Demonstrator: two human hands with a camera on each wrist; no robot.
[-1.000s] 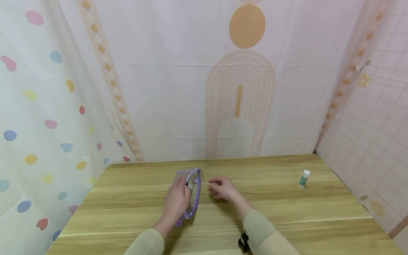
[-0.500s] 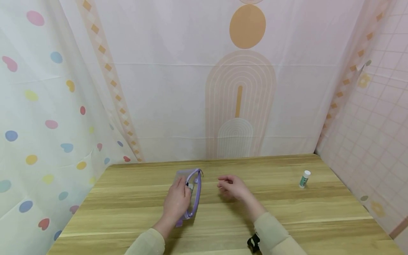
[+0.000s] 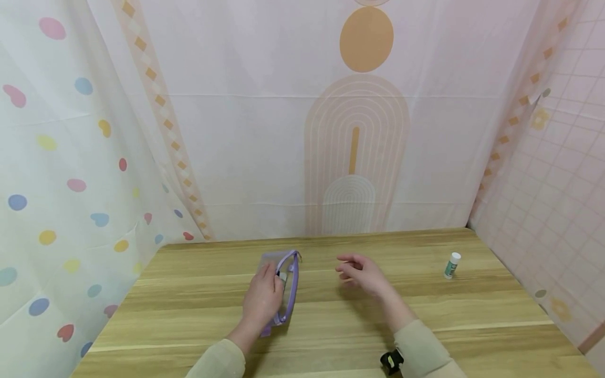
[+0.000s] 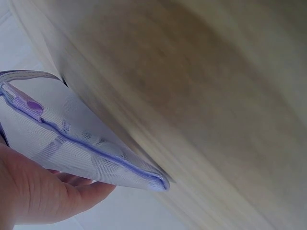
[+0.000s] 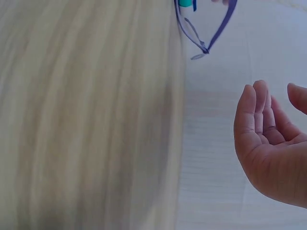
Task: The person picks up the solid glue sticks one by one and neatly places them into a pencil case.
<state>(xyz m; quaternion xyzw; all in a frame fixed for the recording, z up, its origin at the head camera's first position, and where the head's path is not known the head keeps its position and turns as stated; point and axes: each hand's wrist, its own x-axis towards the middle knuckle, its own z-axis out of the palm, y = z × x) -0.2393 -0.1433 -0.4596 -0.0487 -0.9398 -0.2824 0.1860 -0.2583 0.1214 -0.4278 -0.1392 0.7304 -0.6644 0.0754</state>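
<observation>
My left hand (image 3: 263, 296) grips a see-through mesh zipper pouch (image 3: 291, 294) with purple edging, left of the table's middle. The pouch's zipped mouth gapes toward the right, and small things show inside it, partly covered by the hand. In the left wrist view the mesh side of the pouch (image 4: 91, 139) shows dim shapes through it, with the fingers along its lower edge. My right hand (image 3: 361, 272) hovers over the table to the right of the pouch, fingers loosely bent and holding nothing. The right wrist view shows that hand (image 5: 271, 139) with its palm bare.
A glue stick (image 3: 451, 266) with a white cap and green label stands upright on the wooden table (image 3: 472, 325) at the right. A patterned curtain (image 3: 255, 157) hangs behind the table's back edge. A black strap (image 3: 391, 362) is at the right sleeve.
My right hand has moved to the right, away from the pouch, in steady steps. The left hand and the pouch stay in place.
</observation>
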